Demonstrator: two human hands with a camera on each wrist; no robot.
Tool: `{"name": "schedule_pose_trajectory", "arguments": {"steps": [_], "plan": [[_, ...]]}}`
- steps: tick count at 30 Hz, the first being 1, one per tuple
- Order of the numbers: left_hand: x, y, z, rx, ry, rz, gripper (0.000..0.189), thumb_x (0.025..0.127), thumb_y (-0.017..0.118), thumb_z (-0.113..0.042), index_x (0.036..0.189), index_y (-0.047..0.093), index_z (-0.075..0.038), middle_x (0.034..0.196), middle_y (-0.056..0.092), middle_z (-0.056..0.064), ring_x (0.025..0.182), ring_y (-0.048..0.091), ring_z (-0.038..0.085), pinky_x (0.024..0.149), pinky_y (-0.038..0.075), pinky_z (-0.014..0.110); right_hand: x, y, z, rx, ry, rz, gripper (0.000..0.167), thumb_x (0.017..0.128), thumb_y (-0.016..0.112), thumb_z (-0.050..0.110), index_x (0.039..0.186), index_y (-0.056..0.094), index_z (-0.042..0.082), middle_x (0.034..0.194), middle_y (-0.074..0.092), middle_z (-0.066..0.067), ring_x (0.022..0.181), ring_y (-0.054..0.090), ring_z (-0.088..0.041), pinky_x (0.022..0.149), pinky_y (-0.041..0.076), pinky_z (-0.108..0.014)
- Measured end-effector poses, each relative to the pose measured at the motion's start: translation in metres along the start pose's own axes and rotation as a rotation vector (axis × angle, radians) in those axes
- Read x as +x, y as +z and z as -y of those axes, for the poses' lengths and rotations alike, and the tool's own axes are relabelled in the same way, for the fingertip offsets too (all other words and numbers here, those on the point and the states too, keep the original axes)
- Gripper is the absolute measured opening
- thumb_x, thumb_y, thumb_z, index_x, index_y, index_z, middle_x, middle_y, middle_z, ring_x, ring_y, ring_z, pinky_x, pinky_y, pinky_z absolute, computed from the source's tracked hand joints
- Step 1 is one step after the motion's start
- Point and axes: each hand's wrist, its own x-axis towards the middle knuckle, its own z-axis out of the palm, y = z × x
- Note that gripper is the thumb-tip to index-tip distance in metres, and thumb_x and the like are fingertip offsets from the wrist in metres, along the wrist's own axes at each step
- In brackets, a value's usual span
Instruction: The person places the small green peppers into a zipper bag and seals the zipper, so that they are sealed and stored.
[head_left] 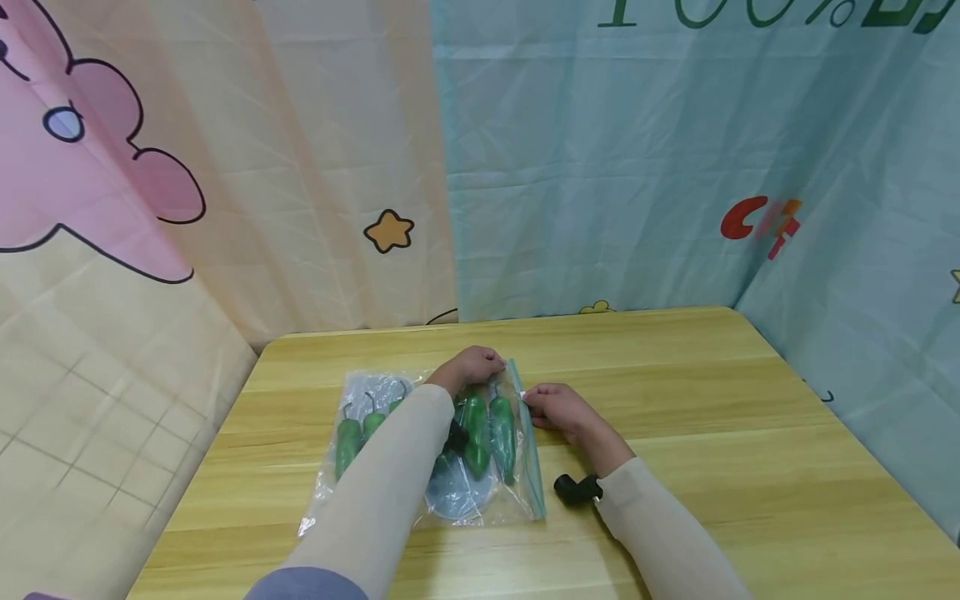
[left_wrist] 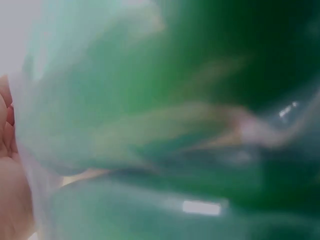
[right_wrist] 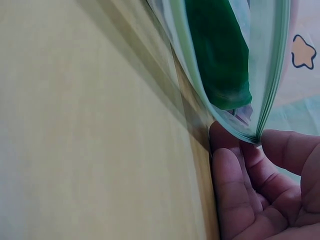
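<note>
A clear zip bag point(head_left: 517, 504) with a pale green closure strip lies on the table, several green peppers point(head_left: 476, 437) inside it. Some peppers show curved stems. My left hand point(head_left: 476, 364) reaches across the bag and grips its far edge, at the end of the strip. Blurred green peppers point(left_wrist: 150, 100) fill the left wrist view, and part of the left hand point(left_wrist: 12, 175) shows at its left side. From the right, my right hand point(head_left: 558, 408) pinches the strip between thumb and fingers. In the right wrist view the bag's mouth point(right_wrist: 272, 65) gapes above the right hand point(right_wrist: 265, 190).
The wooden table point(head_left: 675, 383) reaches back to printed curtains point(head_left: 585, 167) behind it and on both sides. A pale round patch point(head_left: 457, 492) shows through the bag under the peppers. Black wrist devices point(head_left: 577, 490) sit by both sleeves.
</note>
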Motion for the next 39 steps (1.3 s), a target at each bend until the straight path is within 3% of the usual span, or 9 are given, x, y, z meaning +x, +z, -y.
{"name": "schedule_pose_trajectory", "arguments": {"steps": [13, 25, 33, 39], "plan": [[0.0021, 0.0011, -0.0031, -0.042, -0.042, 0.02, 0.028, 0.104, 0.05, -0.027, 0.085, 0.059, -0.01, 0.08, 0.051, 0.001, 0.075, 0.051, 0.016, 0.066, 0.043, 0.026, -0.0026, -0.0015, -0.0011, -0.002, 0.006, -0.004, 0.024, 0.101, 0.051, 0.011, 0.107, 0.066, -0.007, 0.097, 0.065, -0.009, 0.083, 0.063, -0.015, 0.074, 0.055, -0.028], [0.0013, -0.0059, -0.0069, -0.049, -0.074, 0.07, 0.027, 0.104, 0.05, -0.023, 0.086, 0.063, -0.009, 0.08, 0.051, 0.002, 0.078, 0.051, 0.017, 0.069, 0.043, 0.028, -0.003, 0.0002, -0.0043, -0.014, 0.009, -0.012, 0.023, 0.101, 0.051, 0.011, 0.104, 0.067, -0.006, 0.095, 0.066, -0.01, 0.082, 0.063, -0.017, 0.073, 0.056, -0.028], [0.002, -0.0044, -0.0037, -0.063, -0.042, 0.066, 0.025, 0.104, 0.05, -0.022, 0.088, 0.063, -0.008, 0.076, 0.05, 0.001, 0.071, 0.047, 0.015, 0.065, 0.04, 0.025, -0.0063, 0.0022, -0.0036, -0.025, 0.015, -0.018, 0.023, 0.101, 0.051, 0.011, 0.103, 0.067, -0.006, 0.094, 0.066, -0.01, 0.083, 0.063, -0.017, 0.073, 0.055, -0.028], [0.0025, -0.0037, -0.002, -0.073, -0.024, 0.067, 0.028, 0.104, 0.049, -0.022, 0.08, 0.057, -0.01, 0.07, 0.047, -0.001, 0.065, 0.045, 0.014, 0.06, 0.039, 0.025, -0.0083, 0.0026, -0.0025, -0.037, 0.033, -0.022, 0.025, 0.102, 0.05, 0.012, 0.106, 0.067, -0.005, 0.098, 0.066, -0.01, 0.086, 0.062, -0.017, 0.077, 0.055, -0.029]]}}
